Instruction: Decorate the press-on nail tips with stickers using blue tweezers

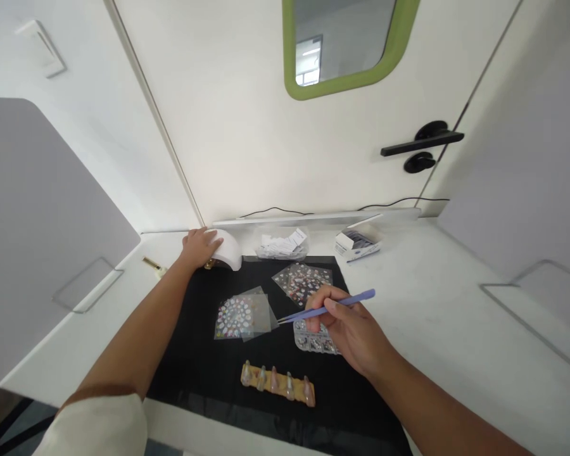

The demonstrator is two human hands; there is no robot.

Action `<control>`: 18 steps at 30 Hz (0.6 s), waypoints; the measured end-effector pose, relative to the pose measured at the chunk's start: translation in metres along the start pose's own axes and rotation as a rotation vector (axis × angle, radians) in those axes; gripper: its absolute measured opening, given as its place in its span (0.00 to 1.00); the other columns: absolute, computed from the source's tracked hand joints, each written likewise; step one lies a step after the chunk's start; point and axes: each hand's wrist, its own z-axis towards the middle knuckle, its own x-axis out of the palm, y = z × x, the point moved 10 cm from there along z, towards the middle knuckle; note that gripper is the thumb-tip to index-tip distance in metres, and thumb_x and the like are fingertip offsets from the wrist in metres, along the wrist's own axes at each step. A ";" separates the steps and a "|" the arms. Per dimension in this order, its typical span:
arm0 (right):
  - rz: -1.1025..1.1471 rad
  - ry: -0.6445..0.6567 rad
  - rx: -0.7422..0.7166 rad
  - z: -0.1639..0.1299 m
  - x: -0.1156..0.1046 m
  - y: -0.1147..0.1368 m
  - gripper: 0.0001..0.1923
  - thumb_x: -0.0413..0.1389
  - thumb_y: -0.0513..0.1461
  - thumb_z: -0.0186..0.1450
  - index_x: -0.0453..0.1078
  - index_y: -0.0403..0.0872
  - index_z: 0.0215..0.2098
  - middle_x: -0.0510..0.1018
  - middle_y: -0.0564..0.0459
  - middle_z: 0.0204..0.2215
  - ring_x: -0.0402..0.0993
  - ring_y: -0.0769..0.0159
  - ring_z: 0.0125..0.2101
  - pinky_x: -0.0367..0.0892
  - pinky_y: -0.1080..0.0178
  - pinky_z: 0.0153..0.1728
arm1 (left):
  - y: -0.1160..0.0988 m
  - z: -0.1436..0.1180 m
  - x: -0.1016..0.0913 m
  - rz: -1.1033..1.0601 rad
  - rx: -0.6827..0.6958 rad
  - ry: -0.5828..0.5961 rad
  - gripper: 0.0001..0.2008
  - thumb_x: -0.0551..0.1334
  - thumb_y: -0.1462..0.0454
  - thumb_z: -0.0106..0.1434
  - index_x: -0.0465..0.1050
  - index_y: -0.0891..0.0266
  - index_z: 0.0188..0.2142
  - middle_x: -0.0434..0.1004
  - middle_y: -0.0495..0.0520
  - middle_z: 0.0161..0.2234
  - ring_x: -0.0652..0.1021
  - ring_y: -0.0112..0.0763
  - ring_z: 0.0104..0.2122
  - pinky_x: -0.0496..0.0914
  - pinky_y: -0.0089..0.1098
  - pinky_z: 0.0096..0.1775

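Right hand (349, 329) gripping tweezers (327, 308), left hand (199, 247) on lamp (228, 250)

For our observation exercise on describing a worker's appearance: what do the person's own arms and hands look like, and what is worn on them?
Both forearms are bare. The left hand and right hand wear no gloves, and no rings, watch or bracelet can be seen. Only a cream-white sleeve, loose and rolled or short, shows at the left upper arm; on the right arm no sleeve is in view.

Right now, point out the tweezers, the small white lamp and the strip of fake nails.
tweezers (327, 308), head view, middle of the purple shaft.
small white lamp (230, 251), head view, its domed top.
strip of fake nails (278, 382), head view, middle of the tan holder.
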 end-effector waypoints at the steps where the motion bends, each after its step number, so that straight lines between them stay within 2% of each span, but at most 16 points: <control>1: 0.000 0.004 0.008 0.000 0.001 -0.002 0.14 0.55 0.45 0.71 0.71 0.42 0.46 0.78 0.50 0.39 0.77 0.66 0.35 0.76 0.59 0.36 | 0.000 0.001 -0.001 0.005 -0.005 -0.002 0.16 0.61 0.59 0.70 0.70 0.62 0.55 0.73 0.60 0.54 0.77 0.41 0.49 0.75 0.46 0.49; 6: 0.009 0.009 0.045 0.001 0.007 -0.010 0.17 0.56 0.44 0.70 0.69 0.44 0.53 0.76 0.46 0.49 0.77 0.60 0.44 0.76 0.53 0.44 | -0.002 -0.003 -0.027 -0.020 0.020 -0.045 0.16 0.61 0.59 0.70 0.70 0.62 0.54 0.73 0.60 0.54 0.77 0.41 0.49 0.75 0.46 0.49; 10: 0.016 -0.005 0.060 0.002 0.006 -0.011 0.17 0.56 0.43 0.70 0.69 0.44 0.53 0.76 0.46 0.50 0.77 0.59 0.45 0.76 0.52 0.45 | -0.011 -0.042 -0.049 -0.114 0.109 -0.075 0.18 0.62 0.58 0.69 0.69 0.63 0.56 0.72 0.59 0.55 0.76 0.44 0.50 0.75 0.48 0.49; 11: 0.016 -0.007 0.065 0.003 0.006 -0.011 0.17 0.56 0.43 0.70 0.69 0.44 0.53 0.76 0.46 0.50 0.77 0.59 0.45 0.76 0.52 0.45 | -0.014 -0.056 -0.048 -0.138 0.138 -0.046 0.18 0.60 0.58 0.70 0.70 0.65 0.55 0.72 0.56 0.54 0.76 0.49 0.51 0.74 0.48 0.49; 12: 0.014 -0.004 0.072 0.003 0.007 -0.012 0.16 0.56 0.43 0.70 0.69 0.44 0.53 0.76 0.46 0.49 0.77 0.60 0.44 0.76 0.53 0.44 | -0.019 -0.071 -0.043 -0.158 0.171 0.012 0.18 0.62 0.59 0.70 0.69 0.63 0.56 0.72 0.60 0.55 0.77 0.43 0.50 0.75 0.47 0.49; 14: 0.012 0.000 0.074 0.004 0.010 -0.011 0.15 0.56 0.44 0.70 0.70 0.43 0.51 0.77 0.47 0.47 0.77 0.62 0.42 0.77 0.55 0.42 | -0.033 -0.102 -0.022 -0.184 0.250 0.191 0.16 0.62 0.59 0.70 0.70 0.64 0.54 0.75 0.58 0.51 0.79 0.40 0.46 0.76 0.44 0.45; 16: 0.009 0.002 0.067 0.004 0.014 -0.010 0.13 0.56 0.44 0.70 0.71 0.42 0.46 0.78 0.50 0.40 0.77 0.66 0.35 0.76 0.59 0.37 | -0.047 -0.130 -0.002 -0.189 0.336 0.347 0.14 0.62 0.59 0.70 0.72 0.64 0.52 0.76 0.58 0.49 0.79 0.38 0.44 0.77 0.43 0.45; 18: 0.008 -0.006 0.056 0.006 0.017 -0.007 0.14 0.58 0.46 0.68 0.73 0.43 0.37 0.78 0.55 0.29 0.75 0.69 0.27 0.73 0.63 0.31 | -0.056 -0.149 0.012 -0.183 0.407 0.447 0.14 0.62 0.59 0.69 0.72 0.64 0.51 0.76 0.58 0.49 0.79 0.38 0.45 0.76 0.44 0.46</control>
